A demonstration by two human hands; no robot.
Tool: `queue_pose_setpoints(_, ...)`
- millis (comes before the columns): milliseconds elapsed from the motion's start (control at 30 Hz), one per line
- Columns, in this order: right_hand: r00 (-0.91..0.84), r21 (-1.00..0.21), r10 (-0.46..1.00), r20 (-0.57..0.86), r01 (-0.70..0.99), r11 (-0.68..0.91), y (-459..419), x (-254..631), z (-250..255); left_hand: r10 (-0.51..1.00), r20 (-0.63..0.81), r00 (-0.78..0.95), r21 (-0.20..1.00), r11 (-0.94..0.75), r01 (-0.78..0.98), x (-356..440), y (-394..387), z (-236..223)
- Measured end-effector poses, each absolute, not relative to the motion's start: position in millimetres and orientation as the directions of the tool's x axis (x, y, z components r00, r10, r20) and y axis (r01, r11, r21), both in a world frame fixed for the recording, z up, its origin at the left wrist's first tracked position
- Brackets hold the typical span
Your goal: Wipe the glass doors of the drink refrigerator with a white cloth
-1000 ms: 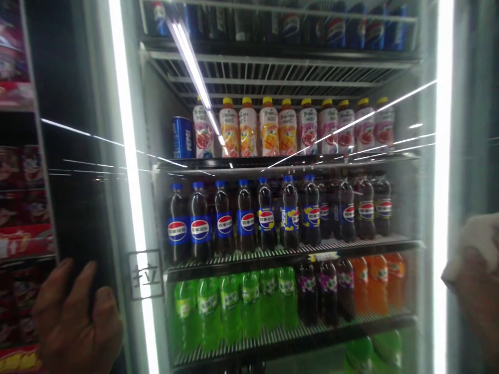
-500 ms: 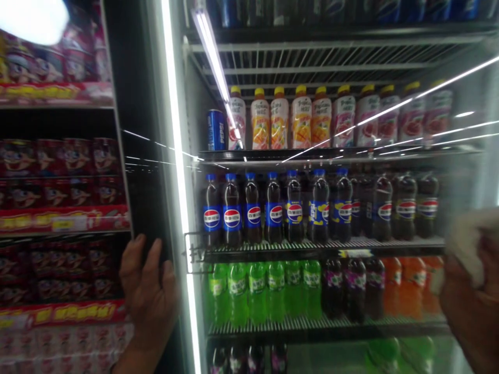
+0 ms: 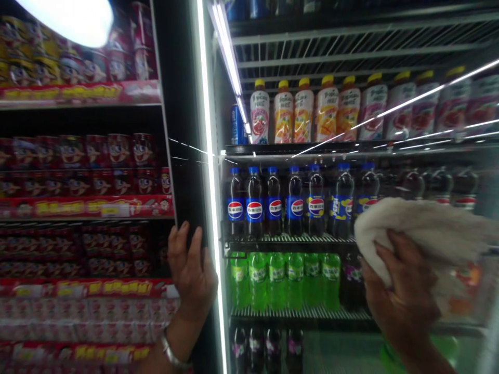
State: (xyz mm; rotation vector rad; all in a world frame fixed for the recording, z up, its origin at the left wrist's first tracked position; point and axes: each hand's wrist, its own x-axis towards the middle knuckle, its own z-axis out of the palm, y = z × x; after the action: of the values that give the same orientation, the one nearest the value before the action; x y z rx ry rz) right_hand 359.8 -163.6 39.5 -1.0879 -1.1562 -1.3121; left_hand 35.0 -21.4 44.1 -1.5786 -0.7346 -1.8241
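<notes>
My left hand (image 3: 192, 272) rests flat against the dark left frame (image 3: 183, 130) of a drinks cooler, fingers pointing up beside the lit vertical strip (image 3: 210, 197). In my right hand (image 3: 401, 298) a white cloth (image 3: 424, 228) is bunched and pressed to the cooler's glass door (image 3: 390, 156), in front of the cola shelf. Behind the glass stand juice bottles with yellow caps (image 3: 304, 111), dark cola bottles with blue caps (image 3: 273, 200) and green soda bottles (image 3: 280, 280).
To the left of the cooler, open shelves (image 3: 81, 208) hold rows of red snack packages with price strips. A bright ceiling light (image 3: 70, 18) glares at top left. Reflected light streaks cross the glass.
The view has swung left, so the cooler sits further right. My right hand with the cloth has moved in from the right edge onto the glass. My left hand stays on the frame.
</notes>
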Motion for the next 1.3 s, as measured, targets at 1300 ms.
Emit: queue_pose_setpoints(1300, -0.137, 0.133, -0.120, 0.983, 0.990, -0.045, -166.3, 348.4, 66.5, -0.091, 0.992, -0.090, 0.005, -0.677, 0.736, 28.4, -24.2, 44.8)
